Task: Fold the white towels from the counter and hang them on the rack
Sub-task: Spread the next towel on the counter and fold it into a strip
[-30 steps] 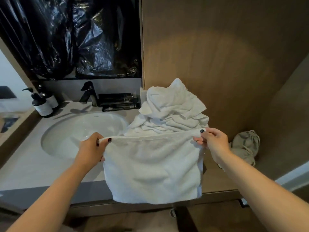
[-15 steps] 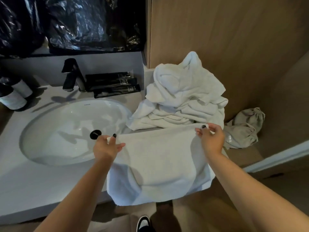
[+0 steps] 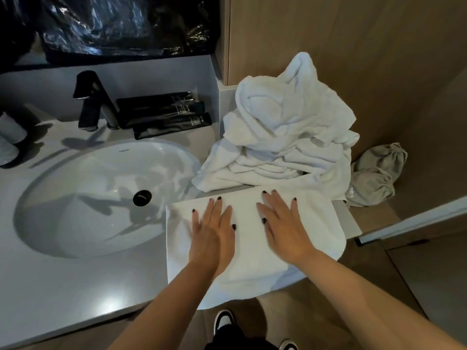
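A white towel (image 3: 313,223) lies spread on the grey counter (image 3: 63,279), right of the sink, its near edge hanging over the counter's front. My left hand (image 3: 212,231) rests flat on the towel's left half with straight fingers. My right hand (image 3: 283,223) presses flat on its middle, fingers spread. Behind the towel, a heap of crumpled white towels (image 3: 283,132) is piled against the wooden wall. No rack is in view.
An oval white sink (image 3: 83,198) with a black drain sits at left. A black faucet (image 3: 92,102) and black tubes (image 3: 164,112) stand behind it. A grey cloth bag (image 3: 376,173) lies right of the heap. My shoes (image 3: 223,322) show below the counter edge.
Both hands held the towel up by its top corners, then lowered it onto the counter. They have let go of the corners and now lie flat on it.
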A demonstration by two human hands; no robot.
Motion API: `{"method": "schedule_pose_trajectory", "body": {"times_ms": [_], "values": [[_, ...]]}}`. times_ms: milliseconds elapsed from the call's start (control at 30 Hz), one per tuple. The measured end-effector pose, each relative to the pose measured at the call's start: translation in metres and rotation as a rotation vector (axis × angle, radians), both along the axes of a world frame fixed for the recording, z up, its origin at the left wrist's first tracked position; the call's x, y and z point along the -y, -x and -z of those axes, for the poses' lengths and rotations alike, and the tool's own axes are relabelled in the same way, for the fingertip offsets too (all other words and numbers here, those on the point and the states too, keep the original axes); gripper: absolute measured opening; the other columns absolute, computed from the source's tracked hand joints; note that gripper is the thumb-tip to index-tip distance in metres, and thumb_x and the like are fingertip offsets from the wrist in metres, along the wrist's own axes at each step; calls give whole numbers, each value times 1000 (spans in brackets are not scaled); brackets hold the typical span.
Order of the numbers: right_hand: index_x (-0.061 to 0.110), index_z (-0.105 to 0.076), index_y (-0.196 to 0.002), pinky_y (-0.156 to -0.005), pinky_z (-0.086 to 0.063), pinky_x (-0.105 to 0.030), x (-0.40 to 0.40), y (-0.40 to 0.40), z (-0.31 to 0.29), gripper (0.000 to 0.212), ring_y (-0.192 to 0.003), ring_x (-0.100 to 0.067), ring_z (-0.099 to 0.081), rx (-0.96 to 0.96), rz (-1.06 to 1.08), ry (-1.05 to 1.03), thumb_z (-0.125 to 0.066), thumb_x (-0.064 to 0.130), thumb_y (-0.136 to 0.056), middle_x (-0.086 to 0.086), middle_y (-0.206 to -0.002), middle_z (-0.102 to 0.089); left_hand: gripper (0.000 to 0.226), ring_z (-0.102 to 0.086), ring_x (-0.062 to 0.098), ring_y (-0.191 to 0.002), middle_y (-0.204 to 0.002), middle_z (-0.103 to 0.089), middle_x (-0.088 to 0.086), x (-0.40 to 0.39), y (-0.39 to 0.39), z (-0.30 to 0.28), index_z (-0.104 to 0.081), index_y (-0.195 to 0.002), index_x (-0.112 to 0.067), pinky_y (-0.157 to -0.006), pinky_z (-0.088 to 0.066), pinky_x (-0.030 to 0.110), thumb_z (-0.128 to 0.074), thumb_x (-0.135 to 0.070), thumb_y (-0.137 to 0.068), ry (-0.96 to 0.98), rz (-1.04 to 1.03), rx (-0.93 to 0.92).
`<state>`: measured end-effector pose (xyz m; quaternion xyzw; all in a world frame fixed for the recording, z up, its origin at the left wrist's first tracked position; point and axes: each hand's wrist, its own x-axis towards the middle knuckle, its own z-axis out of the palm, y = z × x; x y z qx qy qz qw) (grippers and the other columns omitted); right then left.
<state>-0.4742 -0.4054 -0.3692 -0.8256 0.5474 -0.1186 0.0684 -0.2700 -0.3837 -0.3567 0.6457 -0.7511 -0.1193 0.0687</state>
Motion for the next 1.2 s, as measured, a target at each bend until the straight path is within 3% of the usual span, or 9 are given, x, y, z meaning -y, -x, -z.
{"method": "schedule_pose_trajectory", "body": {"times_ms": [100, 167, 233, 367, 567, 767, 1000, 1100, 1200], "values": [[5, -60, -126, -104, -35, -66, 14, -6, -4, 44, -135, -33, -44, -43, -61, 76, -32, 19, -94, -15, -139, -54, 40, -57, 28, -125, -134, -61, 12, 14, -5, 2, -64, -127, -12, -112, -31, 48, -49, -28, -94, 183, -5, -38], [5, -61, -123, -102, -39, -62, 28, -9, -9, 43, -126, -32, -52, -36, -67, 127, -34, 19, -93, -13, -131, -59, 39, -67, 30, -99, -109, -69, 10, 28, -11, 4, -72, -109, -10, -94, -34, 41, -46, -30, -88, 258, -32, -49], [7, -64, -114, -102, -39, -53, 39, -10, -10, 38, -113, -28, -56, -20, -74, 200, -37, 17, -90, -10, -118, -63, 36, -63, 31, -89, -98, -65, 8, 39, -14, 5, -72, -101, -12, -82, -34, 39, -47, -33, -85, 237, -60, -89], [13, -67, -94, -84, -31, -36, 57, -10, -10, 25, -92, -26, -58, 22, -69, 233, -44, 20, -86, -2, -101, -62, 18, -54, 35, -90, -95, -60, 10, 50, -19, 2, -68, -92, -11, -78, -36, 41, -73, -25, -83, 117, -137, -230], [19, -57, -90, -75, -25, -34, 72, -6, -13, 18, -88, -21, -52, 26, -67, 136, -41, 28, -86, 5, -96, -56, 18, -49, 31, -101, -106, -57, 7, 59, -26, -3, -62, -90, -11, -85, -28, 33, -72, -26, -87, 107, -111, -245], [20, -56, -91, -70, -15, -31, 81, -8, -13, 24, -88, -14, -46, 128, 5, 62, -38, 36, -89, 7, -94, -54, 16, -52, 29, -93, -90, -53, -1, 72, -28, -4, -58, -88, -12, -80, -27, 34, -67, -26, -91, 94, -137, -292], [21, -59, -89, -70, -15, -31, 85, -7, -10, 25, -87, -10, -45, 180, 11, 63, -43, 40, -87, 8, -93, -55, 22, -50, 22, -85, -82, -51, -6, 80, -32, -3, -53, -82, -18, -79, -30, 34, -71, -31, -88, 72, -129, -358], [20, -60, -88, -70, -17, -32, 84, -7, -11, 24, -86, -10, -44, 181, 1, 94, -45, 38, -87, 7, -92, -56, 22, -54, 27, -82, -80, -52, -4, 78, -33, 4, -56, -80, -16, -74, -31, 35, -71, -31, -87, 162, -80, -287], [19, -59, -91, -73, -27, -34, 81, -2, -12, 23, -89, -16, -46, 121, -34, 123, -46, 37, -89, 4, -95, -56, 23, -54, 30, -74, -80, -55, 4, 73, -36, 12, -49, -83, -16, -68, -34, 34, -57, -38, -87, 283, 14, -270]]}}
